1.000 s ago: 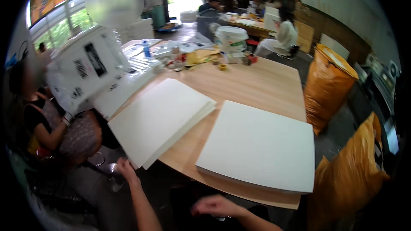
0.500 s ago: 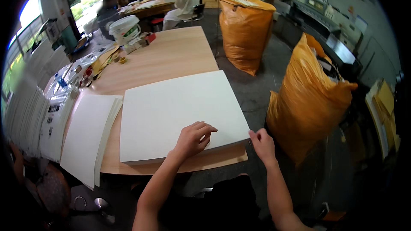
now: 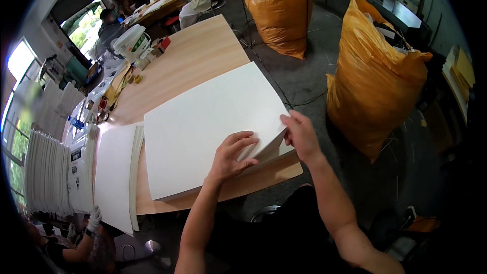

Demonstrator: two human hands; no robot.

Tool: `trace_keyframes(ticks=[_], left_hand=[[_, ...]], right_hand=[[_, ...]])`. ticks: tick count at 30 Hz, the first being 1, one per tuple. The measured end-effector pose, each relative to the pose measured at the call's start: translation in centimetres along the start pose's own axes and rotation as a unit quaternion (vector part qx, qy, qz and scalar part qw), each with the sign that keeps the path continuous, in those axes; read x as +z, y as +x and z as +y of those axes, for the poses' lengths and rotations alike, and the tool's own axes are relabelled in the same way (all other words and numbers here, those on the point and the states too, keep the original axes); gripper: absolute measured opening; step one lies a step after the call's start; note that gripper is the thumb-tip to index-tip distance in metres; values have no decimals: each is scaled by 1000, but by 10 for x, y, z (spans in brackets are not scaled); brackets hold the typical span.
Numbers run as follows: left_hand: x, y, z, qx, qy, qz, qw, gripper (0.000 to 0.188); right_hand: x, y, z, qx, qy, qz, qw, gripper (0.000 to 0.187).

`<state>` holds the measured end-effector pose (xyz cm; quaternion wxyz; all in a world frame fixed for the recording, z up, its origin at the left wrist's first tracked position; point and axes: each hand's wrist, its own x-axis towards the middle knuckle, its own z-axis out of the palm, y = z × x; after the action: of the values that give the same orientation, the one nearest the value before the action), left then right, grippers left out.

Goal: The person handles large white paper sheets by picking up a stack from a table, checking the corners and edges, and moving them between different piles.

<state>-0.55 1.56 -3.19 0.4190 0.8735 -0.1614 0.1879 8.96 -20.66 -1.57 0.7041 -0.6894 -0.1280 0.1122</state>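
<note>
A thick stack of large white sheets [image 3: 203, 127] lies on the light wooden table near me. My right hand [image 3: 303, 134] pinches the stack's near right corner, thumb on top, fingers partly hidden behind the edge. That corner is raised and bent upward, with white paper showing below it. How many sheets are in the pinch I cannot tell. Over the near edge, left of that corner, my left hand [image 3: 232, 157] has its fingers curved and apart. Its fingertips are on or just above the top sheet, and it grips nothing visible.
Left of my stack lies another pile of white sheets [image 3: 115, 172], a co-worker's gloved hand [image 3: 94, 218] at its edge. Wrapped stacks [image 3: 48, 172] stand beyond. A white bucket [image 3: 131, 43] and tape rolls [image 3: 137, 78] sit farther back. Orange sacks [image 3: 378, 81] stand right on the floor.
My right hand has moved up and inward at the corner, which is now raised. The fingers of my left hand have spread. The view has shifted, and a co-worker's gloved hand now shows lower left.
</note>
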Motion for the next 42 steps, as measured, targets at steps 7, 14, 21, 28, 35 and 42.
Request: trace_keyframes(ticks=[7, 14, 21, 28, 35, 42], left_hand=[[0, -5, -13, -8, -56, -6, 998, 60], [11, -6, 0, -104, -196, 98, 970, 39], [3, -5, 2, -2, -53, 14, 998, 40], [-1, -9, -5, -23, -91, 17, 995, 47], [7, -3, 1, -11, -55, 114, 992, 47], [4, -4, 0, 35, -43, 31, 998, 56]], right_hand=[[-5, -1, -9, 107, 209, -40, 971, 28], [13, -6, -6, -176, -293, 69, 937, 34], [6, 0, -21, 75, 144, -35, 986, 34], [4, -3, -20, 56, 119, -33, 991, 39], [10, 2, -9, -57, -84, 16, 995, 38], [9, 3, -24, 73, 160, -51, 983, 32]])
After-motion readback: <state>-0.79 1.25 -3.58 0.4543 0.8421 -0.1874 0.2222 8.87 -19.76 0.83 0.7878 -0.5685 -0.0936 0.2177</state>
